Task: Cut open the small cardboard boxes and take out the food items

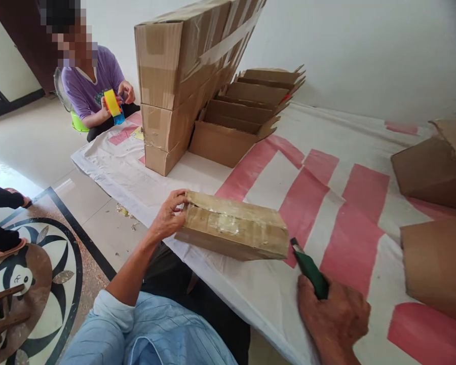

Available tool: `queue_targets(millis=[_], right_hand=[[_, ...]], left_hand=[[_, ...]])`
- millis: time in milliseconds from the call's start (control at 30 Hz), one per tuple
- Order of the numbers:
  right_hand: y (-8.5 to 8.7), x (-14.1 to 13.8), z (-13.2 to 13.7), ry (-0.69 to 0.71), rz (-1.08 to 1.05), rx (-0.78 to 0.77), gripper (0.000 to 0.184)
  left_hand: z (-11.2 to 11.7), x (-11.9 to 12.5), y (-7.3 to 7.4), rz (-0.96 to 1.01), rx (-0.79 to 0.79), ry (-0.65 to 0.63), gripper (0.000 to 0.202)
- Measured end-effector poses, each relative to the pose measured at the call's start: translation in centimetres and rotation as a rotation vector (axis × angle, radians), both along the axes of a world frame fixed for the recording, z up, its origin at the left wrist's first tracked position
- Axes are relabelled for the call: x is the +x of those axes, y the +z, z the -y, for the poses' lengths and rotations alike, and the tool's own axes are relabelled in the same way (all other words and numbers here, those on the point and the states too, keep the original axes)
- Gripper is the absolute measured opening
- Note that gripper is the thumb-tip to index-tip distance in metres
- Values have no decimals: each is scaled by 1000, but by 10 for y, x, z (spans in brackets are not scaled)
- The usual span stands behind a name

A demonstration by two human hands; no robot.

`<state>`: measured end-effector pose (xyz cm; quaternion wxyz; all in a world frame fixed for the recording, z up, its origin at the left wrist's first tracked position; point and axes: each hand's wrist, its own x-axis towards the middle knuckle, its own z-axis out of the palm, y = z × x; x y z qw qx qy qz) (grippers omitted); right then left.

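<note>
A taped cardboard box (228,225) lies near the front edge of the cloth-covered table. My left hand (171,215) grips its left end, with the fingers on top at the corner. The box's upper seam is covered in shiny clear tape, and a gap shows along the flap near my fingers. My right hand (334,314) is closed around a green box cutter (312,274). The cutter's tip points up and to the left, close to the right end of the box but apart from it.
Stacked taped boxes (161,91) stand behind, next to a row of open boxes (228,142). More open cardboard boxes (437,258) sit at the right. Across the table, a person in purple (93,91) holds a yellow tape roll (112,103). A wooden stool (5,309) is at lower left.
</note>
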<state>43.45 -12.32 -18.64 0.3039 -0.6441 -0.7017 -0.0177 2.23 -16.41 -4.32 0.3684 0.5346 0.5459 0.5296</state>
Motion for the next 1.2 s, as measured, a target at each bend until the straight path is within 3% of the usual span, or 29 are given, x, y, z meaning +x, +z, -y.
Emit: queue_targets(millis=[167, 333, 433, 567, 633, 700, 867, 1033, 1200], right_hand=[[1, -3, -1, -6, 36, 27, 51], [17, -12, -5, -47, -72, -57, 60], [42, -17, -13, -91, -248, -114, 69], [102, -28, -27, -120, -620, -262, 62], [137, -38, -32, 16, -818, -319, 57], [171, -52, -35, 229, -861, -374, 54], [229, -92, -35, 595, -643, -546, 43], [258, -116, -35, 771, -459, -578, 33], [267, -121, -41, 808, -380, -537, 31]], left_hand=[[13, 8, 11, -85, -37, -32, 30], [8, -1, 12, -112, -59, -41, 32], [7, -2, 15, -120, -64, -46, 35], [9, -2, 22, -100, -66, -66, 39], [9, -2, 25, -92, -65, -69, 42], [10, -2, 26, -93, -65, -71, 45], [11, -4, 29, -99, -58, -109, 45], [11, -6, 35, -119, -30, -155, 45], [11, -7, 38, -141, 0, -171, 39]])
